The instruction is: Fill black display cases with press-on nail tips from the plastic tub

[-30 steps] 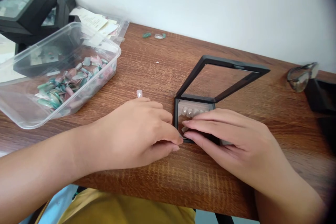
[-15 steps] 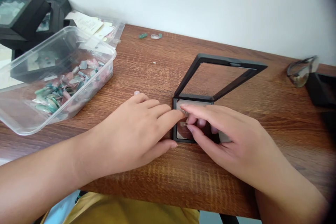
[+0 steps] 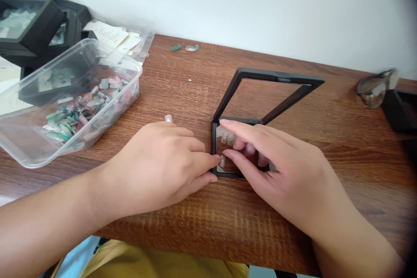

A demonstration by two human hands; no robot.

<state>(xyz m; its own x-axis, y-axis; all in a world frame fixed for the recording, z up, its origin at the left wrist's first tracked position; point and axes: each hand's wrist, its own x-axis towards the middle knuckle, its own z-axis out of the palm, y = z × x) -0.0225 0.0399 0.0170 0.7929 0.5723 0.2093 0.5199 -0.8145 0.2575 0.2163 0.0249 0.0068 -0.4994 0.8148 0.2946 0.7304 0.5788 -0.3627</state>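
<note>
A small black display case [image 3: 214, 150] lies on the table with its hinged lid [image 3: 239, 95] raised. Two clear press-on nails [image 3: 227, 139] rest side by side on the film in its base. A third press-on nail [image 3: 222, 161] sits lower at the left side, under the index fingertip of my left hand [image 3: 172, 163]. That hand's thumb is by the case's front left corner and its other fingers lie loosely extended. Over the right part of the base is my right hand [image 3: 276, 160], thumb and index finger apart with nothing visible between them. It hides much of the base.
A clear plastic tub [image 3: 29, 160] of many coloured press-on nails stands at left, before stacked black cases [image 3: 48, 30] and papers [image 3: 107, 34]. Loose nails [image 3: 190, 48] lie at the back, another nail [image 3: 168, 118] beyond my left hand. Glasses [image 3: 374, 91] sit at right.
My left index finger has moved down and slightly left onto the lower nail. My right thumb and index finger have drawn apart, uncovering the two upper nails.
</note>
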